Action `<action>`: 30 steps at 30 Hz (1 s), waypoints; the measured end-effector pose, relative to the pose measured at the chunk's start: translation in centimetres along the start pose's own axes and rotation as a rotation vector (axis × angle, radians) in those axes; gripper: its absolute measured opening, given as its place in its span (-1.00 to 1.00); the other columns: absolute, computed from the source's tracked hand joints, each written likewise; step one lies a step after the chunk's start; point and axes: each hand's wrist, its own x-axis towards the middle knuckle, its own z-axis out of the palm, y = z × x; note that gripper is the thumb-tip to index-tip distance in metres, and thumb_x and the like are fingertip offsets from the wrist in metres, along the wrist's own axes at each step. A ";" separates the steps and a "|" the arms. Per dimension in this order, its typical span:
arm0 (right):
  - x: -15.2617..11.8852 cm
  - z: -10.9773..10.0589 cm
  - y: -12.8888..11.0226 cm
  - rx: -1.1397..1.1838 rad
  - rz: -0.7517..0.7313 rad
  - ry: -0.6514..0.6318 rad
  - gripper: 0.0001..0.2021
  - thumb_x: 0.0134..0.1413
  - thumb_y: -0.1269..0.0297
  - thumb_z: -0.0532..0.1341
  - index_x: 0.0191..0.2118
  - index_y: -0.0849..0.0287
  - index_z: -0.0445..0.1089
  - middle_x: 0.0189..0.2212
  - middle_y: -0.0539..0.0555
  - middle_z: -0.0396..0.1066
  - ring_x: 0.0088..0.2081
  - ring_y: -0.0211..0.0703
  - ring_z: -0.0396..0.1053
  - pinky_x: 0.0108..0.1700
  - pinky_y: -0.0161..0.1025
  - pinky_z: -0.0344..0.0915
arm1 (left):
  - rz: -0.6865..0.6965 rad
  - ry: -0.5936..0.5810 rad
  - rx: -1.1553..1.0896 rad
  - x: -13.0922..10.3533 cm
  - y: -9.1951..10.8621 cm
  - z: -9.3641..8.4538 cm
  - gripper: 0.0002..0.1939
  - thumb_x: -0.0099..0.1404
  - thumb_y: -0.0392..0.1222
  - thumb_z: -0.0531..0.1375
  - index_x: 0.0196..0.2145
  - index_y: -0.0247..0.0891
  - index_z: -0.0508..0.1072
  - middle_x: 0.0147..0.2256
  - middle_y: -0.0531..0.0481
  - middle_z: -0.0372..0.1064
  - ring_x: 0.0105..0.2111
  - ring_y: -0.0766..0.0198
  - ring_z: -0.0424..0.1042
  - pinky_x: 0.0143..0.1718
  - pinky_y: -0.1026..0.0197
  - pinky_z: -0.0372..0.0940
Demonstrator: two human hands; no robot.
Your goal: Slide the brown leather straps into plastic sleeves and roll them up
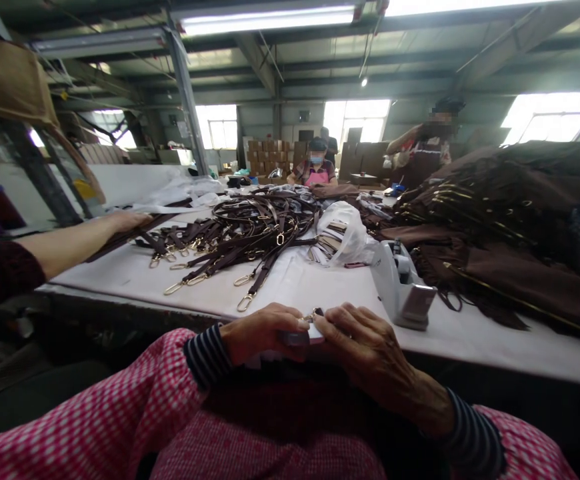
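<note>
At the near table edge my left hand [270,328] is closed, its thumb and fingers pinching a small white-and-grey piece [315,335]. My right hand [365,340] meets it from the other side, fingers bent and pressed to the same piece. A bit of gold metal with a dark end [315,313] shows between the fingertips; its exact kind is hidden. Beyond my hands lies a heap of dark brown straps [270,227] with gold clips [245,303]. A white tape dispenser [395,287] stands to the right of my right hand.
A clear plastic bag [347,230] of card tags sits mid-table. Brown fabric bags [520,253] with gold zips are piled at right. From the left, another person's arm [90,240] reaches onto brown straps. Several people [317,167] and stacked cartons [269,157] are behind.
</note>
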 end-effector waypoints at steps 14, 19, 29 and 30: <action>-1.0 0.7 -0.8 -0.016 0.108 0.026 -0.83 0.43 0.31 0.16 -0.04 0.27 0.44 -0.22 0.12 0.47 -0.25 -0.03 0.32 -0.26 -0.06 0.19 | 0.145 -0.112 0.301 -0.9 -1.3 0.5 -0.51 0.45 0.10 0.16 0.24 -0.13 0.39 0.16 -0.14 0.36 0.15 -0.04 0.36 0.10 0.01 0.41; -1.5 0.0 -0.7 0.059 0.240 0.077 -0.88 0.35 0.37 0.24 -0.06 0.19 0.48 -0.15 0.12 0.48 -0.16 -0.01 0.35 -0.14 -0.09 0.31 | 0.499 0.145 0.773 0.3 -3.9 -0.6 -0.53 0.44 0.09 0.15 0.25 0.05 0.39 0.34 -0.07 0.20 0.35 -0.11 0.17 0.35 -0.11 0.21; -7.5 -6.8 10.7 0.294 1.021 0.418 -0.79 0.11 0.10 0.32 -0.34 0.13 0.59 -0.20 0.16 0.50 -0.09 0.07 0.39 -0.20 -0.13 0.32 | 0.706 0.550 1.198 9.9 -5.5 -3.1 -0.70 0.46 -0.08 0.10 0.03 -0.29 0.40 0.34 -0.40 0.10 0.34 -0.23 0.21 0.28 -0.31 0.27; -7.9 -7.0 11.5 0.353 1.088 0.380 -0.76 0.05 0.06 0.34 -0.40 0.14 0.58 -0.27 0.15 0.51 -0.14 0.06 0.40 -0.21 -0.12 0.32 | 0.714 0.548 1.225 10.6 -6.0 -3.3 -0.68 0.46 -0.09 0.11 0.06 -0.29 0.39 0.34 -0.41 0.11 0.34 -0.24 0.20 0.28 -0.32 0.26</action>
